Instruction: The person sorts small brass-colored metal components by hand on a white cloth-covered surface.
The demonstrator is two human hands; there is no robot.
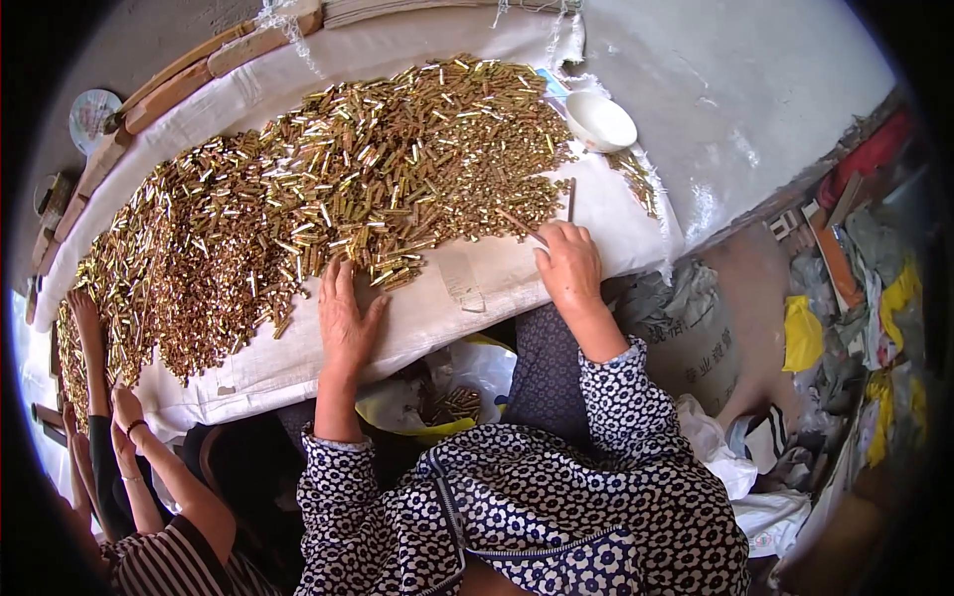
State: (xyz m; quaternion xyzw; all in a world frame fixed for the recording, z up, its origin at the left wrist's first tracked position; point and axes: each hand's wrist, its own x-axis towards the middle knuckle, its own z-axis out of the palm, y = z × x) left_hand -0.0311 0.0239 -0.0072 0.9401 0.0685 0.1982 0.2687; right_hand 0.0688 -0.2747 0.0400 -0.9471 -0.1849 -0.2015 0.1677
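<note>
Evidently far from finished, to judge by the broad heap of small gold-brown pieces spread over most of the table, with only a small cluster set apart beside a white bowl. Some similar pieces also down in a yellow-edged plastic bag below the near edge; impossible to tell whether done or in reserve. At the heap's near edge, left hand palm down, fingers extended and slightly spread, apparently gripping nothing. Farther right, right hand with fingers curled, seemingly closed on a slim brown stick slanting to the pieces; near its knuckles, a second stick. To the left, another person's hand at the heap. Under everything, a pale, stained cloth, bordered along the far side by reddish bricks. Beyond, a smooth grey surface; at right, a brown floor cluttered with yellow plastic, white bags and a grey sack.
</note>
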